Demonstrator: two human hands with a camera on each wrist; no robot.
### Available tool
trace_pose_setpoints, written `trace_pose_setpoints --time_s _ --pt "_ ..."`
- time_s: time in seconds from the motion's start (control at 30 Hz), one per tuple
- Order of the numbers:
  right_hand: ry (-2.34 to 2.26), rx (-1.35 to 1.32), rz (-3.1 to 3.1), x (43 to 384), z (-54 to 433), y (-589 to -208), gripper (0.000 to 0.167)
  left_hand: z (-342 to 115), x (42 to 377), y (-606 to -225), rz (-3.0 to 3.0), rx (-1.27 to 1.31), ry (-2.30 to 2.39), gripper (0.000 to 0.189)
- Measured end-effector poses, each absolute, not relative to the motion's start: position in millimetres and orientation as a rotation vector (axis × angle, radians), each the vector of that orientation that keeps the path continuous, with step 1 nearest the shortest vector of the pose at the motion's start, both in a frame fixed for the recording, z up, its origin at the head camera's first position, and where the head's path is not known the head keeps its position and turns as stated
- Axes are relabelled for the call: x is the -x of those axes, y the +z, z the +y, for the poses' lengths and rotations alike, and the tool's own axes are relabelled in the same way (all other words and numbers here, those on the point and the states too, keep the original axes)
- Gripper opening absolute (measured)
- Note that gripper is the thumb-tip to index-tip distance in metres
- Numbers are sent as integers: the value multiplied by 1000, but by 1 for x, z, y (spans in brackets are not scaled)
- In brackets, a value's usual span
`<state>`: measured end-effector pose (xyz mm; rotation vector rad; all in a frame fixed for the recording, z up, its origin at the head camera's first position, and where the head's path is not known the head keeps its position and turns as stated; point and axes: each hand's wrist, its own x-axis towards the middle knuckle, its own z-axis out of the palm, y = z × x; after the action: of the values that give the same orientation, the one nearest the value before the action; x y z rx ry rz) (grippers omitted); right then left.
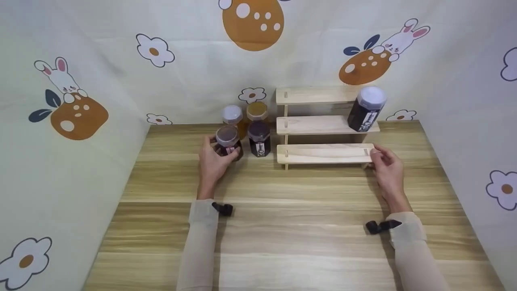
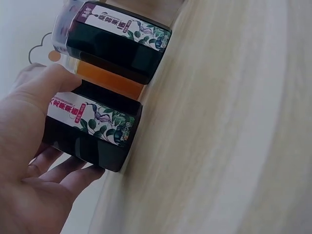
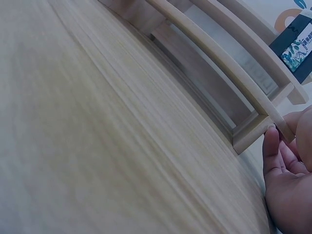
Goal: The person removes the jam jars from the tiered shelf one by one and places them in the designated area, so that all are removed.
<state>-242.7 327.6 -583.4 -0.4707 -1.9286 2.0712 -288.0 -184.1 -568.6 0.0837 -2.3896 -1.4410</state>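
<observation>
The gripped jar (image 1: 229, 139), dark and labelled, is at the front left of a group of four near the back of the table (image 1: 291, 226). The left hand (image 1: 213, 161) holds it, thumb and fingers curled round its sides; whether its base touches the table is hard to make out. The thumb covers part of its label (image 2: 97, 117).

At the left, pale cloth (image 1: 121, 24) printed with rabbits, orange fruit and flowers walls the table, running on behind and down the right. The tabletop has streaky wood grain and a soft glare near the front. Behind the gripped jar, an amber jar (image 1: 233, 114) is mostly covered. Next, a second dark jar (image 1: 259, 139) hides most of a yellow-topped jar (image 1: 257, 110).

Right of these stands a three-step wooden shelf (image 1: 323, 154), with a tall black jar (image 1: 366, 110) at the right end of its middle step. The right hand (image 1: 389, 171) pinches the right end of the lowest step; the right wrist view cuts that hand off at the edge. Both sleeves (image 1: 200, 246) run out of the head view at the bottom.
</observation>
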Motion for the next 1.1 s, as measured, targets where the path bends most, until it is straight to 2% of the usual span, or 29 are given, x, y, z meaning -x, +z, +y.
trace_pose_setpoints --time_s 0.63,1.1 --pt "2084 491 -1926 244 328 -582 47 -181 290 -572 -2317 -46 -1562 75" --pt "2111 495 -1922 241 325 -578 46 -173 291 -573 -2314 -42 -1605 84"
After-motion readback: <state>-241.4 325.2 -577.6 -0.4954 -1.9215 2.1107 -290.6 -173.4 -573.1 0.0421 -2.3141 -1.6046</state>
